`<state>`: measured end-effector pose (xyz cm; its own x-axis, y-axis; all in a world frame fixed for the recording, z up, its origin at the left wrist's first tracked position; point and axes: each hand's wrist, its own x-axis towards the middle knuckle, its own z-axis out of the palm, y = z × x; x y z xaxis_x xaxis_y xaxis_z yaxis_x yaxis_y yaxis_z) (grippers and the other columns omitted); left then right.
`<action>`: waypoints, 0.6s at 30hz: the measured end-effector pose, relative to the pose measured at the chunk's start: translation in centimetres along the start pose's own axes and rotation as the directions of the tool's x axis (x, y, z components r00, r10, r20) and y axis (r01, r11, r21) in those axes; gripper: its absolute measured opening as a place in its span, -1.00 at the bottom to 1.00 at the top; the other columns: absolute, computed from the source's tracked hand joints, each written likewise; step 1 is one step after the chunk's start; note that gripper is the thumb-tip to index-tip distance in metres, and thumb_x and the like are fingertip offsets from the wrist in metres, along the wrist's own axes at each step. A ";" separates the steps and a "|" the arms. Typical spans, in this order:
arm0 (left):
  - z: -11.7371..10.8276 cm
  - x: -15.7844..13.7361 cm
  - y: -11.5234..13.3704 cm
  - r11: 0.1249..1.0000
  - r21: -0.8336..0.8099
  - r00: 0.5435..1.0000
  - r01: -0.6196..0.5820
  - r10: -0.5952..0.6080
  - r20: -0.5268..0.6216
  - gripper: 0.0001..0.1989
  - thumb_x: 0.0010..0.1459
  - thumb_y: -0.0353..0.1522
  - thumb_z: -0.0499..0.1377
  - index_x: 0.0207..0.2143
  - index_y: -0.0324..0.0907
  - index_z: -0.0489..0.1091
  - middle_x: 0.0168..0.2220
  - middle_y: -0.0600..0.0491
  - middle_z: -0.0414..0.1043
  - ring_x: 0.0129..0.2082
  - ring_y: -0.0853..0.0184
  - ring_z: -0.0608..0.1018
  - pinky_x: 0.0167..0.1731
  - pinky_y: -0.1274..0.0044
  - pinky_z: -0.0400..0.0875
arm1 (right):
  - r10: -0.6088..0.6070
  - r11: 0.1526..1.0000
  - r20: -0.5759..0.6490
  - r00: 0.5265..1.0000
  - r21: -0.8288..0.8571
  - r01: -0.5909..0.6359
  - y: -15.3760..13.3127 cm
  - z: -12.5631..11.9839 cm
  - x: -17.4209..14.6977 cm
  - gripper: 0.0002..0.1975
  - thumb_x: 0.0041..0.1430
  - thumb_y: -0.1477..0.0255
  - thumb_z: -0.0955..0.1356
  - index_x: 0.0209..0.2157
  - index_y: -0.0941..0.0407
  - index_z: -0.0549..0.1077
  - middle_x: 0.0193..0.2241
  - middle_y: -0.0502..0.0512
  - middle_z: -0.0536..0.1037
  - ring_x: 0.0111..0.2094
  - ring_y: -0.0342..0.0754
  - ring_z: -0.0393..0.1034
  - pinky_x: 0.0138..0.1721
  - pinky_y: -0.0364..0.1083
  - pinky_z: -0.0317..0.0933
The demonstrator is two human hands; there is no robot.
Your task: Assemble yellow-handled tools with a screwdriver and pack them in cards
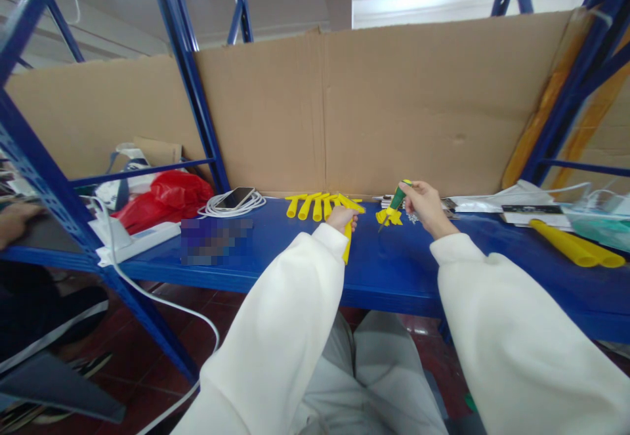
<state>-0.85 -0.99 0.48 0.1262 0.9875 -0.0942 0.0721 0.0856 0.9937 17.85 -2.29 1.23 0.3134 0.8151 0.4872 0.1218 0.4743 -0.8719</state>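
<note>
In the head view, your left hand (341, 219) grips a bright yellow, T-shaped piece (347, 248) with a long stem, over the blue shelf (295, 251). Your right hand (424, 207) holds a green-handled screwdriver (398, 199) above small yellow parts (382, 218). Similar yellow T-shaped pieces (304, 209) lie left, round ends facing you.

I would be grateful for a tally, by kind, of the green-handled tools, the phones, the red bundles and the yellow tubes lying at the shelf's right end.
Green-handled tool, in the right hand: 1
Phone: 1
Red bundle: 1
Yellow tubes: 2
Total: 5
</note>
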 end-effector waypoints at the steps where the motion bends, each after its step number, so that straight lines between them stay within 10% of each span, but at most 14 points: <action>1: 0.0 0.0 0.0 1.000 0.000 1.000 -0.003 0.003 -0.003 -0.81 0.13 -0.57 0.13 -0.52 -0.22 0.29 -0.70 0.21 0.11 -0.73 0.51 0.18 -0.66 0.62 0.13 | 0.020 1.000 0.014 1.000 -0.021 -0.020 0.0 0.0 -0.1 -0.62 -0.10 0.14 0.52 -0.51 0.07 0.33 -0.82 -0.16 0.27 -0.79 -0.24 0.08 -0.78 -0.22 -0.02; 18: 0.0 0.1 0.0 0.999 -0.043 1.000 0.002 -0.003 -0.012 -0.82 0.10 -0.54 0.22 -0.49 -0.21 0.28 -0.69 0.22 0.13 -0.75 0.54 0.17 -0.71 0.65 0.09 | 0.519 0.801 0.178 0.836 -0.443 -0.403 2.1 0.0 -0.6 -0.76 0.02 0.37 0.49 -0.56 0.14 0.42 -0.75 0.05 0.47 -0.80 -0.18 0.25 -0.82 -0.26 0.02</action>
<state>-0.79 -0.93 0.50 0.1143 0.9888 -0.0964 0.0296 0.0936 0.9952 17.86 -1.79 -0.91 0.1573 0.9869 -0.0369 0.3888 -0.0963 -0.9163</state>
